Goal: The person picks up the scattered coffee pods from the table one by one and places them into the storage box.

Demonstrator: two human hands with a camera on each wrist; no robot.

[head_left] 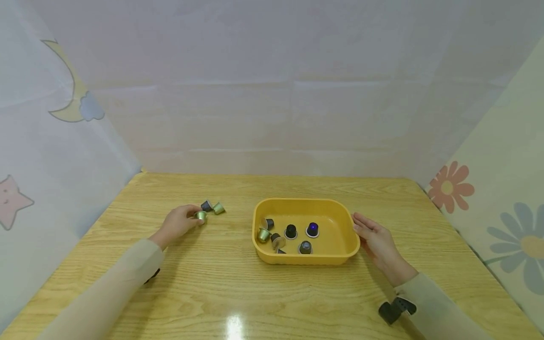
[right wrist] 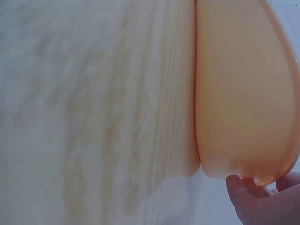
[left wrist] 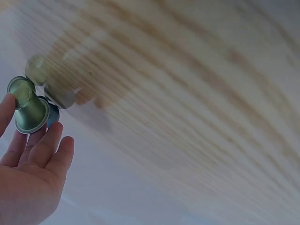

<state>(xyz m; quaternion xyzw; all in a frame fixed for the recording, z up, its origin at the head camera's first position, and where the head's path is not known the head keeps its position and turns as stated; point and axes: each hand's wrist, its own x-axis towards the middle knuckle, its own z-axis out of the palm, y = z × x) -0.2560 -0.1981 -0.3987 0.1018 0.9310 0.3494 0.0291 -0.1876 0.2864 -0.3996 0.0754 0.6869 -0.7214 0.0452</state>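
My left hand [head_left: 180, 224] pinches a green coffee capsule [head_left: 200, 216] between thumb and fingers, low over the left part of the table. Right behind it are a dark capsule [head_left: 207, 206] and another green capsule [head_left: 218, 208]. In the left wrist view the pinched green capsule [left wrist: 33, 115] overlaps the others. On the right, my right hand [head_left: 379, 243] touches the end wall of a yellow tray [head_left: 306, 259], its fingers mostly straight at the rim. The right wrist view has the fingertips [right wrist: 233, 182] against the tray's outer wall [right wrist: 243, 93].
Inside the tray lie several dark capsules [head_left: 291, 231] and a green capsule [head_left: 264, 235], mostly in its left and middle. The wooden table [head_left: 212, 293] ends at a pale hanging cloth [head_left: 272, 123] behind. Patterned cloths stand on both sides.
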